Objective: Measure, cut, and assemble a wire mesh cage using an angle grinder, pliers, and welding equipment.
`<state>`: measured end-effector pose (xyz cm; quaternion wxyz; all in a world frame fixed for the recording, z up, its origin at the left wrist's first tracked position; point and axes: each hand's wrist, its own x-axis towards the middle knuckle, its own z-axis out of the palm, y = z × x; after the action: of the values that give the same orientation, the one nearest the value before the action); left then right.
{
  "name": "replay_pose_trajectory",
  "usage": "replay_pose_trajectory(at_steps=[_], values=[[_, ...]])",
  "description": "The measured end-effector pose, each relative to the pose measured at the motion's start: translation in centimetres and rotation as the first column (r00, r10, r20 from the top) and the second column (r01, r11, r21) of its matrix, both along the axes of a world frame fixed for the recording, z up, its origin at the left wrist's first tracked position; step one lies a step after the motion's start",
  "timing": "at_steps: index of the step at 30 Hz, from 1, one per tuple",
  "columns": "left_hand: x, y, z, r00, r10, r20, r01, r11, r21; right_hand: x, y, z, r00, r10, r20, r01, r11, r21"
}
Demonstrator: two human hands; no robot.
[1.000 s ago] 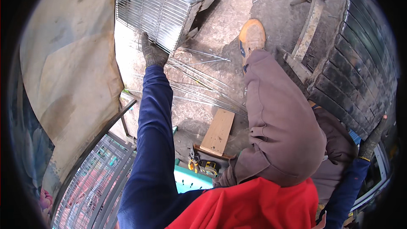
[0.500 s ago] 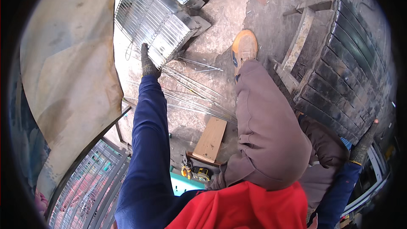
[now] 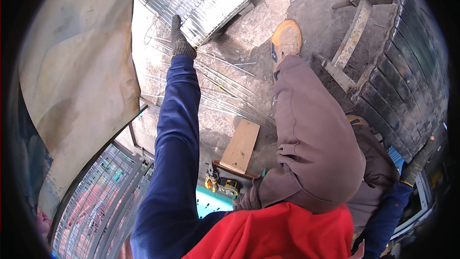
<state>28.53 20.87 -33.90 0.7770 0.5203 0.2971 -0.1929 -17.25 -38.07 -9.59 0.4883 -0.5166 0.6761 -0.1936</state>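
My left hand (image 3: 183, 39), in a dark knitted glove, is at the near edge of a shiny metal rack (image 3: 201, 7) with close parallel bars. One finger or thumb lies along its top, and the others are hidden as they close round the edge. Far to the right, my right hand (image 3: 419, 160), gloved alike with a bare fingertip, is beside the lower end of a dark slatted panel (image 3: 400, 72). Its visible finger is stretched out; whether it touches the panel is unclear. Thin metal rods (image 3: 230, 93) lie on the floor below the rack.
A wooden board (image 3: 241, 146) lies near my leg, beside pliers (image 3: 211, 177) and a tape measure (image 3: 230, 187). My shoe (image 3: 286, 38) stands between rack and slatted panel. A stained tan sheet (image 3: 81, 57) hangs at left, above a wire grid (image 3: 91, 201).
My left hand and the metal rack have moved away from me and slightly right. The view has also shifted a little. My right hand stays beside the slatted panel.
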Motion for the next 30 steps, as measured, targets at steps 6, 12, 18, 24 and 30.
replay_pose_trajectory(at_steps=[6,12,18,24,30], values=[[-1.2,-0.1,1.2,0.998,-0.025,-0.062,0.035,0.986,0.165,0.8,0.6,-0.6,0.999,0.035,-0.004,-0.035,0.995,-0.089],[-12.4,5.7,-6.4,0.946,0.099,-0.309,0.028,0.924,0.381,-3.9,-7.8,-4.2,0.736,0.320,-0.596,-0.652,0.569,-0.501],[-27.0,2.4,-8.2,0.747,-0.413,-0.521,0.662,0.388,0.641,-7.4,-12.3,-2.8,0.540,0.300,-0.786,-0.831,0.335,-0.444],[-23.6,-0.4,-4.2,0.827,-0.254,-0.501,0.544,0.134,0.829,0.0,-0.3,0.2,0.911,0.290,-0.292,-0.379,0.868,-0.321],[-20.4,3.2,-4.3,0.798,-0.255,-0.546,0.594,0.183,0.784,0.5,0.5,0.4,0.915,0.264,-0.304,-0.353,0.888,-0.293]])
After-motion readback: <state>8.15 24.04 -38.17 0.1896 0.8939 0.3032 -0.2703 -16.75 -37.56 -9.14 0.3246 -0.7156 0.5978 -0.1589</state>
